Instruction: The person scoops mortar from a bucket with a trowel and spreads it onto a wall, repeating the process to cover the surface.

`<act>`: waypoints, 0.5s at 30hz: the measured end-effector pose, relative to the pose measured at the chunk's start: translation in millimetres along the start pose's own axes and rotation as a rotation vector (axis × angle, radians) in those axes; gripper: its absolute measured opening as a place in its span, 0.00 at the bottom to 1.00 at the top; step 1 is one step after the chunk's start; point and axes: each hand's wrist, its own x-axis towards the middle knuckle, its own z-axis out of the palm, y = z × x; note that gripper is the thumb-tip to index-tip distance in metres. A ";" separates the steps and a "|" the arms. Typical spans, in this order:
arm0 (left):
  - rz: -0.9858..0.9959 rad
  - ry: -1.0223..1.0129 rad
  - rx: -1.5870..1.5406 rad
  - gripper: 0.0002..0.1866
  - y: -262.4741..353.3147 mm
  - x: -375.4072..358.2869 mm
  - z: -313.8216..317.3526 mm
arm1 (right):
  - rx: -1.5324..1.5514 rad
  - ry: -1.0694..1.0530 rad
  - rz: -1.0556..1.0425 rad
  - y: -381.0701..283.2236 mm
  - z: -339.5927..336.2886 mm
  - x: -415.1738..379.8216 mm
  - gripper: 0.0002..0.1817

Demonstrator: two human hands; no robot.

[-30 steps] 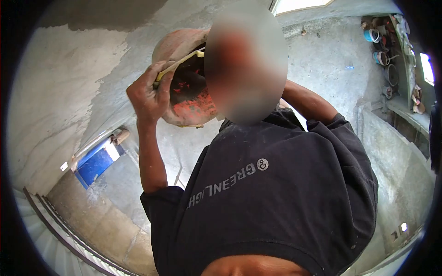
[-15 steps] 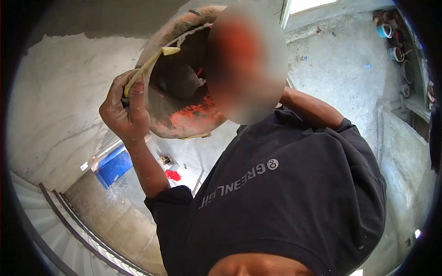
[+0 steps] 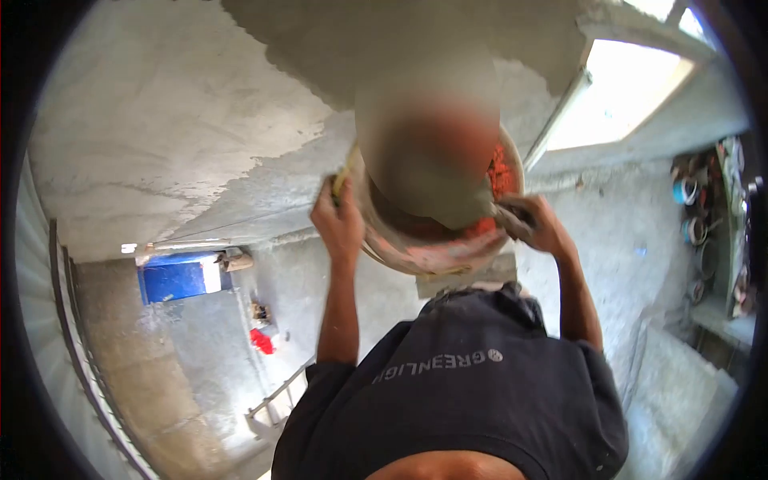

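Observation:
A round, mortar-smeared red basin is held up in front of my chest. My left hand is closed on its left rim, where a yellowish strip runs. At the right rim, my right hand grips the handle of a grey-coated tool that looks like a trowel, its blade over the basin's opening. A blurred patch hides much of the basin's inside and part of the tool.
A partly plastered wall rises ahead, with a bright window opening at the upper right. Stair railing curves down the left. A blue panel, red cloth and ladder-like frame lie below; buckets stand far right.
The view has shifted toward the wall and window. Both hands and the basin appear farther from my body and more to the right. My right hand, hidden by blur before, now shows with the tool.

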 end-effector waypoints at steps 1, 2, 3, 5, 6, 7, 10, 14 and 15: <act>-0.033 -0.002 0.026 0.16 -14.0 -11.7 10.8 | 0.124 -0.013 0.079 6.2 -4.6 -2.6 0.12; -0.064 0.000 0.053 0.16 -31.1 -27.0 23.3 | 0.250 -0.028 0.153 19.8 -5.4 -6.3 0.12; -0.134 0.013 0.161 0.17 -46.8 -49.1 38.0 | 0.151 -0.043 0.123 44.7 -7.2 -10.5 0.11; -0.145 -0.019 0.135 0.14 -47.0 -70.3 58.3 | 0.242 0.023 0.134 85.0 1.4 -14.7 0.08; -0.144 0.002 0.137 0.11 -52.8 -76.4 69.8 | 0.321 -0.003 0.162 84.2 6.7 -9.8 0.07; -0.237 -0.048 0.153 0.10 -52.8 -85.6 76.9 | 0.385 -0.004 0.210 77.1 10.1 -10.4 0.09; -0.288 -0.071 0.176 0.09 -77.8 -113.2 99.1 | 0.527 -0.038 0.085 85.4 23.2 7.0 0.14; -0.339 0.021 0.123 0.10 -108.2 -143.7 112.8 | 0.337 -0.048 0.109 42.0 13.7 69.8 0.13; -0.375 0.042 0.122 0.10 -113.5 -151.5 116.1 | 0.312 -0.050 0.045 35.7 3.5 90.9 0.13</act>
